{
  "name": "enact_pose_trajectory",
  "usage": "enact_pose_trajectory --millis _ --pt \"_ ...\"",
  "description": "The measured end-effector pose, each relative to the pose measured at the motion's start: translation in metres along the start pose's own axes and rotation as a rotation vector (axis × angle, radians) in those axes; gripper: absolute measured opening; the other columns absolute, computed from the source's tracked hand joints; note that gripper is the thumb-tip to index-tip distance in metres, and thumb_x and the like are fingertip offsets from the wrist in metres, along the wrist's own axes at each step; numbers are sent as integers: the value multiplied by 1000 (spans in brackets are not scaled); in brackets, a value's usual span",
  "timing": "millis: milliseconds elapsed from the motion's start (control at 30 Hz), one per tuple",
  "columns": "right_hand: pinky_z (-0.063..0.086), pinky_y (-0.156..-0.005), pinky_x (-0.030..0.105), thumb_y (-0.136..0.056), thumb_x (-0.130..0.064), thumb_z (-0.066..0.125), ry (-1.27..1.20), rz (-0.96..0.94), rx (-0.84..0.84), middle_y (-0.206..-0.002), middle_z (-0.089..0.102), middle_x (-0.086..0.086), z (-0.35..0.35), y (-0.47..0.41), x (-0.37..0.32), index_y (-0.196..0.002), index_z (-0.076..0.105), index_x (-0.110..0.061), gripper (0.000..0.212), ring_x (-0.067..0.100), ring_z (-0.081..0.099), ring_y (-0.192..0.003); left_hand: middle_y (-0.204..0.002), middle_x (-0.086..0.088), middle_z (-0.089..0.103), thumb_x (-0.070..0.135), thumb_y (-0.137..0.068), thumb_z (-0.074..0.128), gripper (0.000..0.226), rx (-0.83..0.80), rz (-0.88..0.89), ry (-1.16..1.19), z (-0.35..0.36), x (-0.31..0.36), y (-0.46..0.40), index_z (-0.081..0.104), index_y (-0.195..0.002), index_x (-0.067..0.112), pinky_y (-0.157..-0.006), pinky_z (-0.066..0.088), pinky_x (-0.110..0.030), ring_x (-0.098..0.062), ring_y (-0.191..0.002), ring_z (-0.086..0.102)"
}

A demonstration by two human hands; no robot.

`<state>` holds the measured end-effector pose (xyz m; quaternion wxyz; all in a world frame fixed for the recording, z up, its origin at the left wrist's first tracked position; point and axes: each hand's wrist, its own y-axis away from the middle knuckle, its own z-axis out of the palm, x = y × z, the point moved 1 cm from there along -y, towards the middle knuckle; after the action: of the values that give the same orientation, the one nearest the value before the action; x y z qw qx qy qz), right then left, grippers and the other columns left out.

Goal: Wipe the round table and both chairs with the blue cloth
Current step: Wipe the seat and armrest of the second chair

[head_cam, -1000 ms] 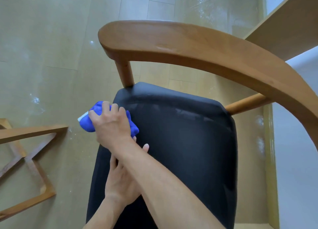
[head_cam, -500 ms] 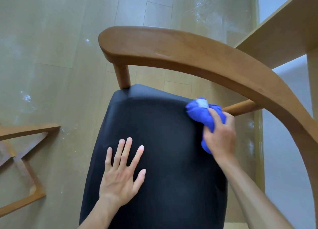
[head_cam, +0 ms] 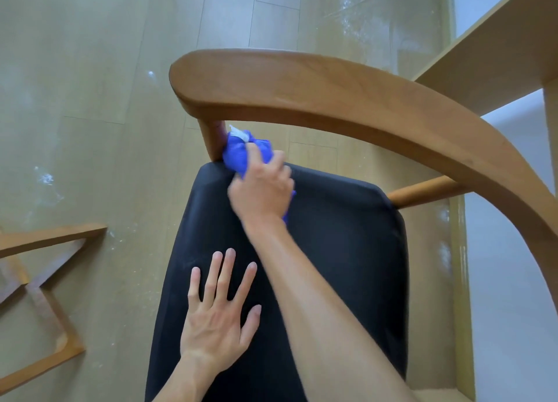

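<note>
Head view, L to R: wooden frame [head_cam: 45, 280] of some other furniture lies on the floor [head_cam: 90, 69] at far left, dusty white specks scattered nr it. Can't tell if that's the 2nd chair or sth else. Next, left hand [head_cam: 217, 320] lies flat on the black seat pad [head_cam: 347, 265], fingers straight and spread, holding nothing, prob steadying the chair. Right hand [head_cam: 259, 187] reaches across above it, fingers curled round the bunched blue cloth [head_cam: 238, 153], gripping it tight. Cloth is pressed vs the wooden upright post [head_cam: 214, 141] at the seat's back-left corner, just under the curved backrest rail [head_cam: 332, 99], and touching the pad's edge. Farther R, a 2nd support spindle [head_cam: 422, 190] and a pale wood surface [head_cam: 498, 54] at top R w/ straight edges; round table not in view.

Progress, my guess: mid-task, on one chair, working its frame. Seat looks clean but can't confirm it's been wiped. Left to do, as far as shown: rest of rail + R spindle, maybe other chair; table status unknown
</note>
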<state>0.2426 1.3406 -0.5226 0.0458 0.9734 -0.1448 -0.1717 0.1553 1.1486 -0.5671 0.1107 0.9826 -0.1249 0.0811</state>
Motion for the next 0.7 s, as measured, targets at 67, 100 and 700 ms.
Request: enact_pose_trajectory --millis 67,100,700 --pt "39 -78 39 -87 -26 53 10 -98 -64 -123 43 13 2 -1 -7 -137 44 -27 51 33 50 -95 -159 -16 14 54 -96 18 64 -3 -4 1 1 -1 0 16 -153 24 -116 12 -58 -33 -147 14" --pt "40 -79 39 -87 -27 54 14 -159 -79 -123 44 13 -3 -2 2 -138 44 -27 51 33 50 -95 -159 -16 14 54 -96 18 64 -6 -7 4 1 -1 1 19 -153 25 -116 12 -57 -33 -147 14" --pt "43 -83 38 -81 -31 42 -122 537 215 -120 56 14 -76 76 234 -124 57 -24 46 38 53 -105 -161 -6 13 44 -91 38 60 -22 8 227 -25 -1 1 33 -148 25 -118 3 -49 -24 -149 7"
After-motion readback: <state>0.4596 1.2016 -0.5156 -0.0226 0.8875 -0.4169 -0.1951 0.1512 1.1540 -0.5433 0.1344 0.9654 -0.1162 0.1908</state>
